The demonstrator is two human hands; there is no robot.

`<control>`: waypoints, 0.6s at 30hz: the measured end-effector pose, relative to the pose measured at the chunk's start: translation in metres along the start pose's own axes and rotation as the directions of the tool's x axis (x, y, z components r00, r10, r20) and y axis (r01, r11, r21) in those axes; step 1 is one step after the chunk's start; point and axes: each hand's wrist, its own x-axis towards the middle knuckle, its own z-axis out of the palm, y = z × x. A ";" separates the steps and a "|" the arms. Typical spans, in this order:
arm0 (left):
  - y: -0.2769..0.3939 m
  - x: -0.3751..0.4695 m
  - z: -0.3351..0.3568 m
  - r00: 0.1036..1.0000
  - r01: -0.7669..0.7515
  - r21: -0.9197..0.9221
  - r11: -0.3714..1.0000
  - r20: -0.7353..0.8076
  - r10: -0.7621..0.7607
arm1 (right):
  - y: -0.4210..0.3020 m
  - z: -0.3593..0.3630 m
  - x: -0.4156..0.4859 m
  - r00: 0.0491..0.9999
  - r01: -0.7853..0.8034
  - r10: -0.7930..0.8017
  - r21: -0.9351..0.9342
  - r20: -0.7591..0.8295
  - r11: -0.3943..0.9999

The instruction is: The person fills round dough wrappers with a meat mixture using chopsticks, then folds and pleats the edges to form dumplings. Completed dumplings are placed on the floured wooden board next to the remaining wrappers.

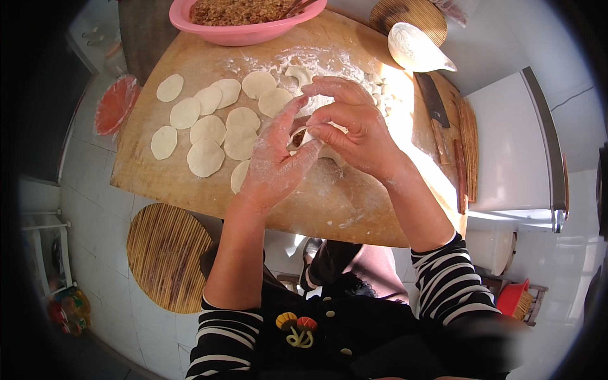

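Note:
My left hand [285, 156], dusted with flour, cups a partly closed dumpling [299, 137] with brown filling showing at its left end. The thumb and fingers of my right hand [349, 126] pinch the dough edge from the other side. Round dough wrappers [205, 158] lie left of my hands on the wooden board [285, 213], some overlapping. A curved piece of dough [299, 74] rests on flour just beyond my fingers, and another pale dough piece [332, 156] shows partly beneath my right hand. Small dough lumps [380, 92] sit behind my right hand.
A pink basin [237, 35] of chopped filling stands at the board's far edge. At right are a white scoop of flour [415, 47], a cleaver [433, 99], a dark red rolling pin [460, 175] and a straw brush [469, 147]. A round reed mat [168, 256] is below left.

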 end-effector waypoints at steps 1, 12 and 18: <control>-0.002 0.000 0.000 1.000 -0.026 0.001 1.000 -0.003 0.026 | 0.000 0.000 0.000 1.000 0.003 -0.003 -0.002 -0.014 1.000; 0.020 0.002 -0.005 0.992 0.119 -0.392 0.912 0.012 -0.125 | -0.028 0.000 -0.034 0.844 -0.385 0.438 0.219 -0.309 0.896; 0.042 -0.028 0.009 0.999 0.046 -0.473 0.880 0.006 -0.048 | -0.076 0.012 -0.078 0.590 -0.431 0.806 0.827 -0.044 0.360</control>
